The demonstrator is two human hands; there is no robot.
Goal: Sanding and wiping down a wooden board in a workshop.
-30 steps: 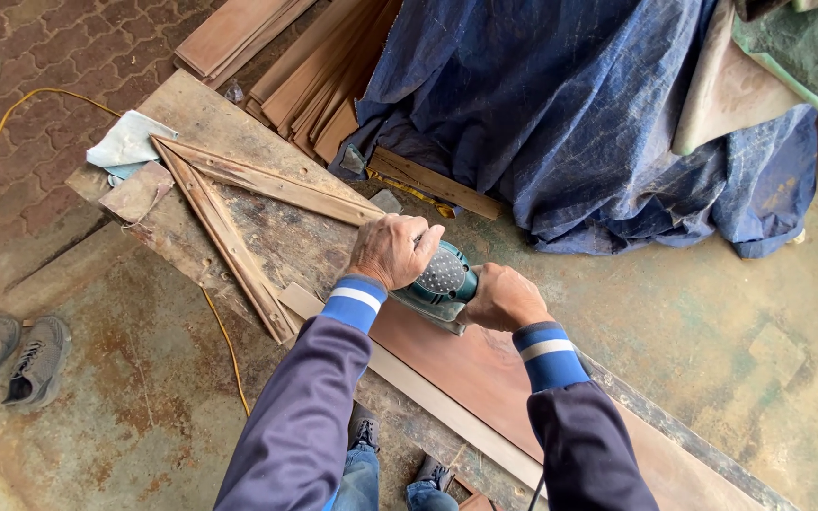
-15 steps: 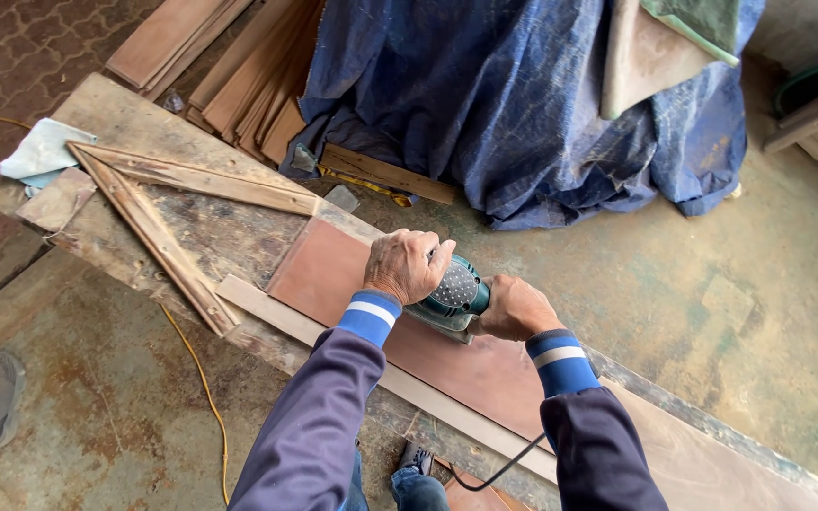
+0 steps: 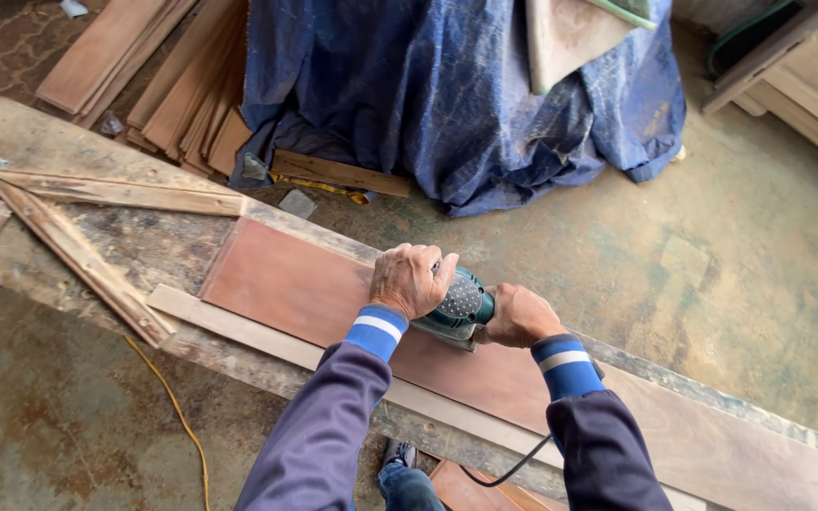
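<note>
Under your hands: a green-bodied power sander point(image 3: 456, 308) sits flat on the reddish-brown board point(image 3: 305, 284), which lies lengthwise on the worn wooden desk point(image 3: 97, 161).
Left hand: your left hand point(image 3: 412, 279) is clamped over the top front of the sander, fingers curled down across its dotted cap.
Right hand: your right hand point(image 3: 515, 316) is wrapped around the rear grip of the sander, just behind the left hand and touching the tool's body.
Board: it runs out from beneath the sander both ways, ahead of your left hand and back past your right sleeve.
Pale strip: a thin light wooden strip point(image 3: 239, 326) lies along the near edge of the board, on your body's side of both hands.
Cord: a black cord point(image 3: 508, 470) loops below your right forearm; its join to the sander is hidden.
Triangle frame: a rough wooden triangle frame point(image 3: 78, 227) rests on the desk well ahead of your left hand.
Beyond your hands: a blue tarp point(image 3: 447, 85) covers a heap on the floor, with stacked planks point(image 3: 182, 85) beside it.
Floor: a yellow cable point(image 3: 177, 416) trails near your left sleeve.
</note>
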